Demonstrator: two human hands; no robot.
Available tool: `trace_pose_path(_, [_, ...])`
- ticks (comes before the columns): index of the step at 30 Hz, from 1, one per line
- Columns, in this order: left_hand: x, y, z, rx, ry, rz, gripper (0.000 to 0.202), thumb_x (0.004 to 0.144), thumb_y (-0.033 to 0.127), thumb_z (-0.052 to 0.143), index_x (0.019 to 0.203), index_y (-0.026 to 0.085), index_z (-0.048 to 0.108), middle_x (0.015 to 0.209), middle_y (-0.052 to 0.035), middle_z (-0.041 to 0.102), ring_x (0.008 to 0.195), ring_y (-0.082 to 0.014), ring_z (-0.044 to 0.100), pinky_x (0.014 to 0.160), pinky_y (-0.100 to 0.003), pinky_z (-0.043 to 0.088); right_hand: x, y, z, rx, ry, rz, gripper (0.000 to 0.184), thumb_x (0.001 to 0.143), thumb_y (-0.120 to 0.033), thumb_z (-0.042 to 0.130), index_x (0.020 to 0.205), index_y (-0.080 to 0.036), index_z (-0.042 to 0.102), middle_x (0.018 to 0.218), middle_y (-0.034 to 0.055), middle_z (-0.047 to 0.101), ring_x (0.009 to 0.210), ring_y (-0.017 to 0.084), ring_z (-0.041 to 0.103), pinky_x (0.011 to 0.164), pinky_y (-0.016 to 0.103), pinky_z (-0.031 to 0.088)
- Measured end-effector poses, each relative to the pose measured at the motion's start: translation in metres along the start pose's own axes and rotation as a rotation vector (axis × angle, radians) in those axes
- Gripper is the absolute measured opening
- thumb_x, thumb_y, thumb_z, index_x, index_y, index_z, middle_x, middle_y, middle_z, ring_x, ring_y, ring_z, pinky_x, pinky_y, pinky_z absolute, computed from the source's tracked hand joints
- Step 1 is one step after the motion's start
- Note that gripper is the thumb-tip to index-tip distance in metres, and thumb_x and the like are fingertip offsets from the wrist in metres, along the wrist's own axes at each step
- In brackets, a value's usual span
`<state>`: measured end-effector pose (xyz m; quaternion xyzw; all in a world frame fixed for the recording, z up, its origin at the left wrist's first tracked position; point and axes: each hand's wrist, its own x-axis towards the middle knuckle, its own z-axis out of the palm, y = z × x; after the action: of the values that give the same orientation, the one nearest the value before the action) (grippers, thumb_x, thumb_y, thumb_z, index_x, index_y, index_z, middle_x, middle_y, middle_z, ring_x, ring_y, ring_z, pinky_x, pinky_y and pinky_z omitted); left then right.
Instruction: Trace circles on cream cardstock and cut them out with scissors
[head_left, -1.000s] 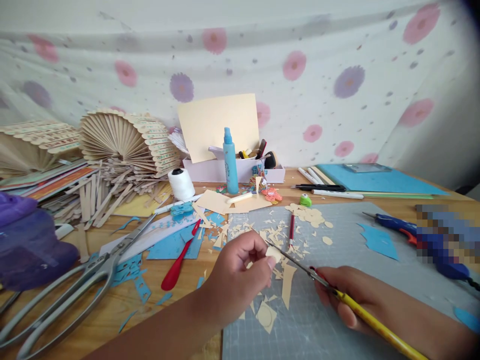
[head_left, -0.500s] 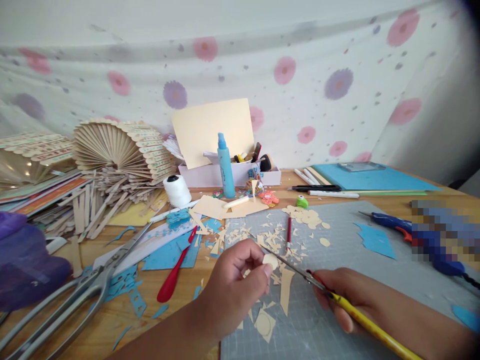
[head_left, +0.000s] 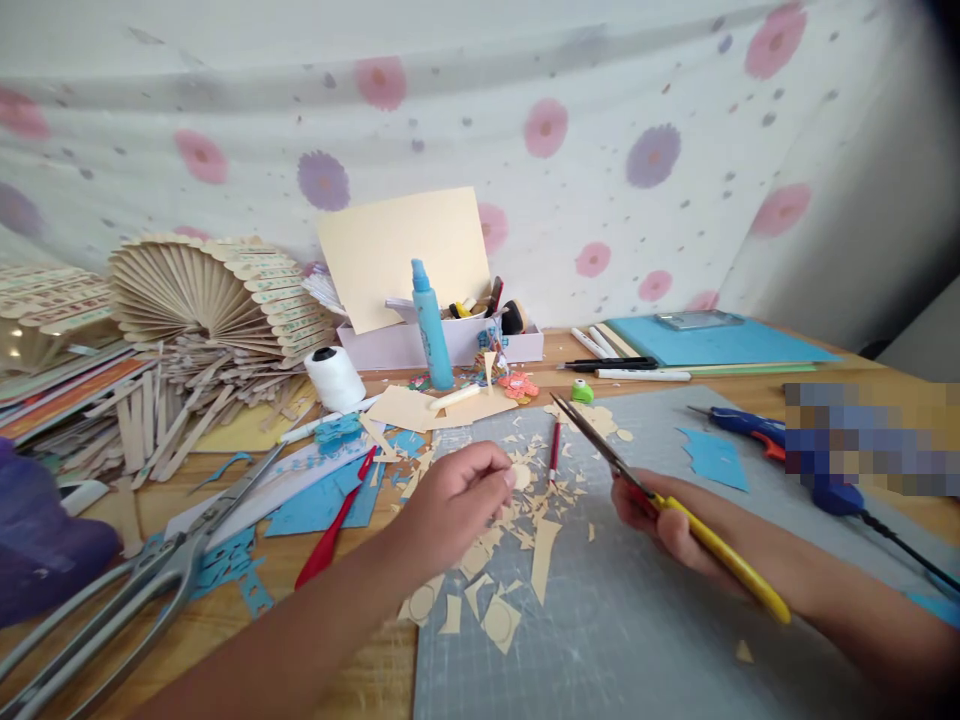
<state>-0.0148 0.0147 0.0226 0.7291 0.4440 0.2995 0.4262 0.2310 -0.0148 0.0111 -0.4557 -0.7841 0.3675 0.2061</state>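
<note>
Looks like paper trimming: left hand (head_left: 472, 495) pinches a cream paper circle (head_left: 520, 476) above the gray mat (head_left: 637, 640), right hand (head_left: 675, 525)'s wrapped round the scissors (head_left: 724, 558), blades clear of the paper. Another snip probably needs a steady grip.

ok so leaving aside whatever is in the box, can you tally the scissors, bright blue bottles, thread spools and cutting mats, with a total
Scissors: 2 (yellow-handled scissors in the right hand, large silver scissors at the left)
Bright blue bottle: 1
White thread spool: 1
Grey cutting mat: 1
Total: 5
</note>
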Motion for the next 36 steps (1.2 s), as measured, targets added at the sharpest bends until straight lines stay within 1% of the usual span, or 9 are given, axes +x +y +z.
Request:
trace_pose_path(4, [0.049,0.002,0.006,0.529,-0.194,0.092,0.027,0.081,0.038,0.037,0.071,0.018,0.053,0.066,0.0014,0.051,0.059,-0.0118,0.047,0.051,-0.023,0.032,0.007,0.022,-0.013,0.129,0.118,-0.041,0.042,0.083,-0.059,0.027,0.078,-0.019,0.040,0.068,-0.0014,0.038,0.055,0.010,0.035,0.049,0.023,0.036])
trace_pose_path(12, [0.170,0.020,0.044,0.795,-0.417,0.096,0.018,0.073,0.029,0.057,0.066,0.013,0.056,0.063,0.0014,0.053,0.060,-0.0115,0.049,0.056,-0.024,0.037,0.018,0.037,-0.028,0.311,0.182,0.110,0.052,0.073,-0.071,0.029,0.075,-0.020,0.035,0.061,-0.0060,0.029,0.047,0.007,0.029,0.044,0.022,0.028])
trace_pose_path(16, [0.187,0.022,0.046,0.918,-0.458,0.082,0.023,0.080,0.034,0.051,0.080,0.011,0.057,0.079,-0.0012,0.057,0.071,-0.0132,0.054,0.065,-0.030,0.045,0.019,0.034,-0.031,0.315,0.197,0.131,0.054,0.071,-0.074,0.029,0.073,-0.020,0.035,0.058,-0.0071,0.027,0.045,0.007,0.027,0.043,0.022,0.027])
trace_pose_path(20, [0.184,0.015,0.033,0.966,-0.387,0.072,0.026,0.081,0.036,0.049,0.083,0.011,0.056,0.080,-0.0016,0.057,0.071,-0.0137,0.055,0.066,-0.031,0.045,0.020,0.034,-0.033,0.314,0.212,0.134,0.055,0.070,-0.074,0.029,0.073,-0.020,0.035,0.059,-0.0070,0.027,0.046,0.007,0.027,0.042,0.021,0.027])
trace_pose_path(24, [0.172,0.011,0.013,0.952,-0.246,0.104,0.020,0.078,0.032,0.049,0.075,0.014,0.057,0.073,-0.0025,0.058,0.068,-0.0153,0.052,0.062,-0.028,0.038,0.021,0.038,-0.034,0.293,0.223,0.138,0.052,0.072,-0.072,0.030,0.073,-0.020,0.037,0.058,-0.0069,0.028,0.046,0.007,0.029,0.042,0.021,0.027])
trace_pose_path(27, [0.141,0.020,-0.006,0.916,-0.177,0.125,0.017,0.075,0.027,0.047,0.069,0.015,0.058,0.069,-0.0034,0.058,0.067,-0.0165,0.051,0.057,-0.025,0.033,0.021,0.042,-0.033,0.269,0.238,0.132,0.048,0.074,-0.067,0.034,0.072,-0.020,0.039,0.058,-0.0060,0.030,0.047,0.008,0.031,0.043,0.021,0.028])
trace_pose_path(31, [0.050,0.035,-0.029,0.819,-0.109,0.080,0.020,0.075,0.034,0.047,0.072,0.018,0.058,0.065,-0.0005,0.057,0.060,-0.0142,0.050,0.051,-0.023,0.031,0.020,0.045,-0.032,0.238,0.263,0.116,0.042,0.076,-0.062,0.037,0.069,-0.021,0.037,0.059,-0.0050,0.033,0.048,0.009,0.032,0.044,0.022,0.029])
trace_pose_path(33, [-0.006,0.033,-0.032,0.427,-0.063,-0.043,0.020,0.074,0.037,0.051,0.070,0.020,0.059,0.063,0.0009,0.056,0.058,-0.0128,0.050,0.050,-0.022,0.034,0.020,0.043,-0.031,0.228,0.271,0.105,0.041,0.075,-0.061,0.039,0.067,-0.021,0.035,0.059,-0.0048,0.033,0.048,0.009,0.031,0.045,0.023,0.029])
trace_pose_path(36, [-0.068,0.018,-0.022,-0.052,-0.196,-0.165,0.017,0.074,0.038,0.054,0.075,0.023,0.062,0.070,0.0006,0.059,0.066,-0.0148,0.055,0.055,-0.024,0.043,0.020,0.037,-0.028,0.153,0.281,0.096,0.036,0.076,-0.057,0.039,0.068,-0.021,0.038,0.060,-0.0040,0.036,0.051,0.011,0.034,0.048,0.024,0.030])
